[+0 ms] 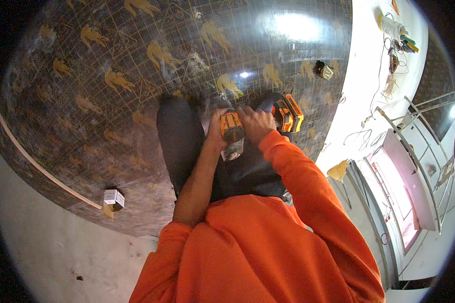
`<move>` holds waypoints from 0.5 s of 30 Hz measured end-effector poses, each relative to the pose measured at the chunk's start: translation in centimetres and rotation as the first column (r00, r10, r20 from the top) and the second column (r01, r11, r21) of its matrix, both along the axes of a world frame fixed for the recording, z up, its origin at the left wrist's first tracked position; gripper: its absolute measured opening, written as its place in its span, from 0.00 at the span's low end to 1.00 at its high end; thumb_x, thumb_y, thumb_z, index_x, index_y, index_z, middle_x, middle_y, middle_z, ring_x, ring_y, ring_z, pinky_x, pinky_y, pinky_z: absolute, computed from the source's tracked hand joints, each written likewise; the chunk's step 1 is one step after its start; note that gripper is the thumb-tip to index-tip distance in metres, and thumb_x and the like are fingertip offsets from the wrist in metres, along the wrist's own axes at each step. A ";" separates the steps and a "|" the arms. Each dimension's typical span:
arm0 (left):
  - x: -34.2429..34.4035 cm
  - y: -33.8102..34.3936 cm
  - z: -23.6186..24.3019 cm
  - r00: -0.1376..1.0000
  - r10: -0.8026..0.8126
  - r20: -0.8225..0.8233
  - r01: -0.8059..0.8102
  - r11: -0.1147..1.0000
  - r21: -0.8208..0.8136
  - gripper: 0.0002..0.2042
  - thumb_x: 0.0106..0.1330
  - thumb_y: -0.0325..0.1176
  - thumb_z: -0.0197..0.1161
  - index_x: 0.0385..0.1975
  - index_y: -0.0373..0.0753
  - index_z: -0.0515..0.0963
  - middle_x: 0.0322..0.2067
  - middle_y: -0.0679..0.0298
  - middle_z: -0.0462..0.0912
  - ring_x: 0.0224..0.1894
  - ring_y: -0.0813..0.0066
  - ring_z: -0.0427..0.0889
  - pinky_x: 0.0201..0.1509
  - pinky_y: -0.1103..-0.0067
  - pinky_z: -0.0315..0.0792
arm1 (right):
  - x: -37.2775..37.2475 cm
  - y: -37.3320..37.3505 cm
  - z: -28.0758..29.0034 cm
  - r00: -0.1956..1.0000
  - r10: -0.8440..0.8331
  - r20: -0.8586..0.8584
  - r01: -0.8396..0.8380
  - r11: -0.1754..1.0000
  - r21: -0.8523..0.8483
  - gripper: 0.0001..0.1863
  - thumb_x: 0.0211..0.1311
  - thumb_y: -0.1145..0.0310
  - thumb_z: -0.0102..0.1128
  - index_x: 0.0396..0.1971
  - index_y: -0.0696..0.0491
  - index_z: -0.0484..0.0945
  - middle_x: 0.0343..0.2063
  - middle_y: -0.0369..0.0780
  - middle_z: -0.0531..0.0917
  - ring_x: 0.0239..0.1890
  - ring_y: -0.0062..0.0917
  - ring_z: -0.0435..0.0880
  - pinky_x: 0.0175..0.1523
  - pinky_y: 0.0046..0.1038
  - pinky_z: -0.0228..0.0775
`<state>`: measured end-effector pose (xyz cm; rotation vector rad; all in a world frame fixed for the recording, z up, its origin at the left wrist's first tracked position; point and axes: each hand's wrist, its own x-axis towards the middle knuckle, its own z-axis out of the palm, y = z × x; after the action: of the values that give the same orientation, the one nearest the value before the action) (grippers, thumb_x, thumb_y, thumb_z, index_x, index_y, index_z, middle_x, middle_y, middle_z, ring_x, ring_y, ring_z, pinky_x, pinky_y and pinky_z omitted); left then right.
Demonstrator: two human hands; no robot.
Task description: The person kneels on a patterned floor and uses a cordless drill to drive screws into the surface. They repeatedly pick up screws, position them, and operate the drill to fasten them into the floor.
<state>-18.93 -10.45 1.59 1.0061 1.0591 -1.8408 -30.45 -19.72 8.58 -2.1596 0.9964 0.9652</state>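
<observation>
My left hand (215,129) is closed around an orange and dark power-tool piece (232,126), probably a battery pack, with a grey dusty lower end, held between my thighs. My right hand (258,122) has its fingers curled against the top of that piece. Just beyond it, an orange and black cordless tool (290,113) sits by my right knee; whether my right hand also touches it is unclear. My dark-trousered left leg (179,146) is bent on a dark patterned board surface (111,55).
A small yellow-black object (323,69) lies upper right on the boards. A white carton (113,199) sits near the left edge beside a long pale strip (45,166). Right: cables, tools (407,43), a yellow broom (338,170), metal scaffolding (409,136) and a bright opening (394,192).
</observation>
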 end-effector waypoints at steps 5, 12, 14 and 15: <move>0.0 -0.2 0.2 1.000 0.026 -0.016 -0.026 1.000 0.001 0.15 0.68 0.44 0.49 0.36 0.39 0.76 0.30 0.62 0.82 0.28 0.69 0.83 0.34 0.71 0.80 | -0.2 0.2 -0.1 1.000 0.003 0.012 -0.003 1.000 -0.005 0.25 0.56 0.70 0.59 0.56 0.48 0.71 0.45 0.41 0.82 0.37 0.39 0.86 0.37 0.39 0.79; -0.2 -0.2 0.0 0.999 0.040 0.016 -0.040 0.999 0.002 0.14 0.67 0.44 0.50 0.35 0.40 0.76 0.28 0.63 0.81 0.28 0.70 0.83 0.34 0.72 0.79 | -0.4 0.3 -0.3 0.999 0.043 0.004 -0.043 0.999 -0.026 0.24 0.55 0.69 0.60 0.55 0.47 0.72 0.46 0.40 0.82 0.36 0.38 0.86 0.35 0.39 0.79; -0.2 -0.2 -0.1 0.999 0.031 0.009 -0.031 0.999 -0.008 0.14 0.67 0.44 0.50 0.34 0.40 0.76 0.28 0.64 0.81 0.28 0.70 0.83 0.34 0.72 0.79 | -0.4 0.2 -0.4 0.999 0.040 -0.004 -0.040 0.999 -0.016 0.24 0.54 0.69 0.60 0.54 0.47 0.72 0.45 0.40 0.82 0.36 0.38 0.86 0.35 0.39 0.79; -0.2 -0.2 -0.2 1.000 0.018 -0.007 -0.018 1.000 -0.003 0.13 0.67 0.44 0.50 0.34 0.41 0.76 0.28 0.64 0.81 0.28 0.70 0.83 0.34 0.72 0.80 | -0.4 0.2 -0.5 1.000 0.024 0.004 -0.024 1.000 -0.016 0.25 0.54 0.69 0.61 0.54 0.47 0.72 0.45 0.40 0.82 0.37 0.38 0.86 0.35 0.39 0.79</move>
<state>-19.10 -10.66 1.44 0.9856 1.0666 -1.8321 -30.82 -19.52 8.10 -2.1898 0.9817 0.9672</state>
